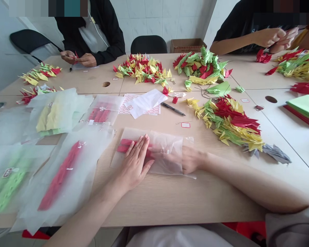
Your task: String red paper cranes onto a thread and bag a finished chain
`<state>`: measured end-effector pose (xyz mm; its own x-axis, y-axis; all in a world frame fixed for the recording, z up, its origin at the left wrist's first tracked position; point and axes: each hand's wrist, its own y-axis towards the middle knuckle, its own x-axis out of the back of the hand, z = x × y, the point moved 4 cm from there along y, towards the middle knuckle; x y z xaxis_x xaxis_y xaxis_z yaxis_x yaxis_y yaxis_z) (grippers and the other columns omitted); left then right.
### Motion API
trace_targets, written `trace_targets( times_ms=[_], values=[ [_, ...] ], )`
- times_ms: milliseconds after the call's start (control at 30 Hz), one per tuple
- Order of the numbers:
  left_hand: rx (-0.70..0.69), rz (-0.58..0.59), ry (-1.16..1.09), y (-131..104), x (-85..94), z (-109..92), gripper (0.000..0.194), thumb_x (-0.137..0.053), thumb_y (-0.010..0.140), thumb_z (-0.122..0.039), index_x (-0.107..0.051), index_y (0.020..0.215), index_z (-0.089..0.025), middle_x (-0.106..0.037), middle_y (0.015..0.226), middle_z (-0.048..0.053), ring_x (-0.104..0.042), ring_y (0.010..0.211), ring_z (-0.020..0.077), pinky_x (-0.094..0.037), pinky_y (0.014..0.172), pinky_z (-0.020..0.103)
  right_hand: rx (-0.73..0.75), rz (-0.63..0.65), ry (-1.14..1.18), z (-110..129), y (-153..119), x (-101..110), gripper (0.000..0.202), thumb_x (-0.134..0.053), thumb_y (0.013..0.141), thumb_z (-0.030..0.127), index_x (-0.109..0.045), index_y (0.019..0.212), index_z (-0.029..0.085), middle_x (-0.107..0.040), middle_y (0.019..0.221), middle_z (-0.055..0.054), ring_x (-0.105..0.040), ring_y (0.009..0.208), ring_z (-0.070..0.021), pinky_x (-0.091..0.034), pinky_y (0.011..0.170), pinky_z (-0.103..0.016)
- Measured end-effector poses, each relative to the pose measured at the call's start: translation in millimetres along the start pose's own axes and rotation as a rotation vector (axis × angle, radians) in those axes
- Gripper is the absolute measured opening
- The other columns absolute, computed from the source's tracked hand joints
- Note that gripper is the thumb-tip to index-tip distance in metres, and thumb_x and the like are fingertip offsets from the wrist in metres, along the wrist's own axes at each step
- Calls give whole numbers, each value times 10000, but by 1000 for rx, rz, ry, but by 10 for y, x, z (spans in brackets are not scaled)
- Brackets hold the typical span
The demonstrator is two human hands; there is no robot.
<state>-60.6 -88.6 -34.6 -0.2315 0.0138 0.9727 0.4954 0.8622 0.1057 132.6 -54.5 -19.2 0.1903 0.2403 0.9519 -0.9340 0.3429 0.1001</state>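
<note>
My left hand lies flat on the frosted plastic bag, fingers straight and unclenched. My right hand reaches in through its right edge; through the blurry film I can't tell whether those fingers grip anything. Red paper strips show inside, leftward. Tabletop separates the bag from the table's near edge, leaving wrist room; filled bags crowd my left.

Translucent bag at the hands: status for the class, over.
Left hand flat on translucent bag. Right hand inside it, blurred. Red paper at its left end. Pen beyond, off it.
</note>
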Motion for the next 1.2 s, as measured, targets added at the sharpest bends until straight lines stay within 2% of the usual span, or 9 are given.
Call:
trace_targets(
  times_ms=[100,167,333,467,633,900,1033,1100,1200],
  values=[
    [-11,1,26,1,4,-2,763,-375,1001,-396,93,1562,-177,-177,1623,136,-174,1503,274,-198,1205,510,110,-50,38,-19,-133,58,418,-428,916,214,-560,1298,109,-545,1408,-171,-509,1314,-240,-434,1083,-357],
    [-15,7,34,1,6,-6,750,-387,996,-417,31,1571,-180,-178,1623,130,-173,1503,276,-190,1209,509,104,-153,23,-70,-295,167,325,-386,942,158,-633,1151,130,-672,1208,-171,-619,1159,-229,-522,958,-370],
    [-20,14,22,4,10,-35,740,-438,966,-488,-118,1573,-211,-137,1631,141,-148,1506,305,-179,1202,545,-139,-598,51,-108,-635,614,322,-391,910,66,-650,1023,219,-705,1031,-79,-686,937,-181,-573,786,-326],
    [-5,13,32,18,21,-61,702,-473,939,-541,-229,1550,-296,-83,1640,136,-162,1498,342,-210,1176,589,-230,-411,-47,73,-411,551,379,-433,944,139,-572,1295,172,-627,1297,-128,-586,1221,-233,-517,1003,-399],
    [0,43,79,29,9,-85,730,-459,921,-596,-276,1541,-257,-94,1633,171,-186,1490,355,-230,1173,585,-87,-118,-137,341,-82,35,633,-413,996,361,-291,1498,-5,-278,1568,-234,-247,1480,-314,-285,1199,-518],
    [2,6,62,-5,-61,-89,854,-501,892,-604,-179,1566,-192,-35,1637,174,-145,1495,375,-175,1191,584,-210,-94,-44,418,-31,-209,847,-376,969,575,-172,1531,-25,-114,1602,-251,-115,1507,-328,-194,1235,-508],
    [89,-19,-168,-2,28,-44,1078,-576,823,-653,51,1571,-194,87,1628,189,-88,1495,403,-195,1175,604,-212,-68,30,435,-41,-211,882,-370,955,618,-138,1545,5,-117,1609,-230,-92,1514,-310,-182,1241,-492],
    [206,7,-399,24,113,57,1047,-558,847,-636,76,1567,-215,81,1631,180,-109,1494,393,-259,1160,582,-216,-63,52,434,-54,-207,900,-378,945,635,-122,1552,22,-112,1614,-216,-92,1515,-307,-176,1243,-493],
    [472,-40,-800,65,264,350,726,-354,964,-577,-129,1558,-227,-265,1590,180,-390,1411,315,-435,1070,487,-221,-66,68,424,-72,-202,925,-378,934,657,-103,1556,30,-93,1619,-204,-80,1517,-303,-177,1243,-493]
  ],
)
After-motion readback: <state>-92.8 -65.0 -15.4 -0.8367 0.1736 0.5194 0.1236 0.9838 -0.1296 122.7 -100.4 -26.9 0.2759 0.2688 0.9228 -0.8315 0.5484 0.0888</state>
